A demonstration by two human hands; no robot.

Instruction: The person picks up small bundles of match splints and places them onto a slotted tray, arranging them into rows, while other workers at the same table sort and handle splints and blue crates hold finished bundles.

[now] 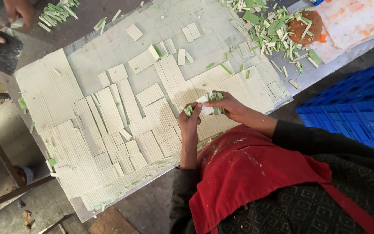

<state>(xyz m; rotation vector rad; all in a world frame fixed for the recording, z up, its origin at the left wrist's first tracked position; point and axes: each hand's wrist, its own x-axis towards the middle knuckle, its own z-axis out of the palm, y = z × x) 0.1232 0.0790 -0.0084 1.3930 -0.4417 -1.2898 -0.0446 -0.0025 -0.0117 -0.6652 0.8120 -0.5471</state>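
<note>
Two of your hands are busy: your left hand [190, 122] has its grip pinched on a small green-and-white stick bundle [188, 110], your right hand [230, 106] clamped on a second bundle [215, 97] with a white piece. These sticks look light, stiff and likely brittle; hold them mid-length. Beneath both grips, scored white slabs [109, 130] cover the surface [109, 47]. Beyond your right grip lies green scrap [273, 26]; a co-worker's hand [20, 11] with a dark scraper [3, 54] stays well apart.

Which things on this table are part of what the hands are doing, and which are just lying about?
In hand:
left hand pinching green sticks
right hand holding a white slab piece with green sticks
scored white slabs on the table

Lying about:
blue crate
brown disc
another person's dark scraper
</note>
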